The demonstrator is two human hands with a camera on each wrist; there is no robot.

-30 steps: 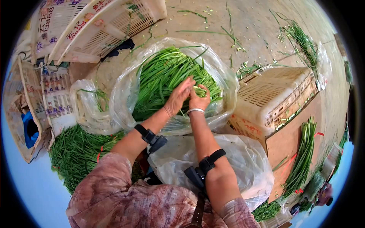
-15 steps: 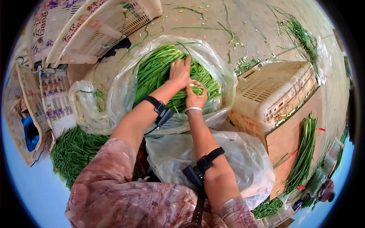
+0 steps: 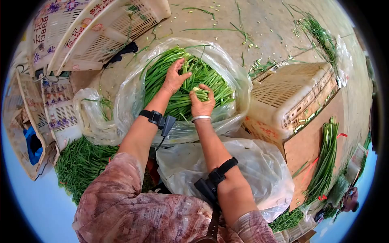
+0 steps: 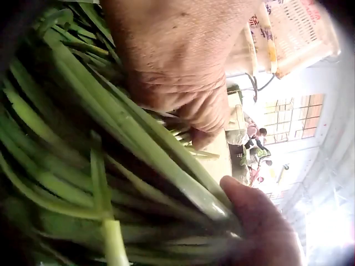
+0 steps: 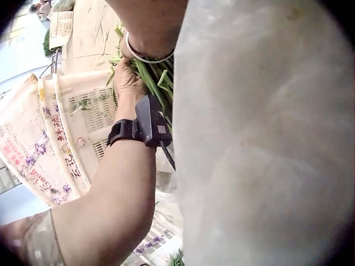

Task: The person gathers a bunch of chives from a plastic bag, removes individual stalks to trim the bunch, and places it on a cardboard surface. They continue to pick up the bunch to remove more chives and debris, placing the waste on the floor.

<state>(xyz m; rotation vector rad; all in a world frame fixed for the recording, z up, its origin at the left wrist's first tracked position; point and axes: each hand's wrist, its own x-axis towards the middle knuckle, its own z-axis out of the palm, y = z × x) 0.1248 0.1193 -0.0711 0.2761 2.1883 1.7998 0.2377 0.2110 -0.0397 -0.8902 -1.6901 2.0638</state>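
While pale plastic crates (image 3: 97, 28) lie tipped at ten o'clock on the littered concrete floor (image 3: 267, 20), a person in a mottled pink sleeve (image 3: 133, 206) bends over a clear plastic bag (image 3: 239, 81) heaped with long green garlic-chive stalks (image 3: 162, 77). At three o'clock stands an upturned cream crate (image 3: 291, 93), with a tied bundle of greens (image 3: 324, 162) laid on a board at four o'clock. A second, crumpled bag (image 3: 259, 170) sits at six o'clock, and another heap of stalks (image 3: 81, 162) spreads at eight o'clock. At the bag's centre, the left hand (image 3: 175, 77) reaches to twelve o'clock, thumb and fingers curled into the stalks and gripping a few, as the left wrist view confirms. Just beside it at three o'clock, the right hand (image 3: 201, 101), a silver bangle (image 3: 201, 118) on its wrist, clutches a small bunch of cut stalk ends (image 3: 201, 93).
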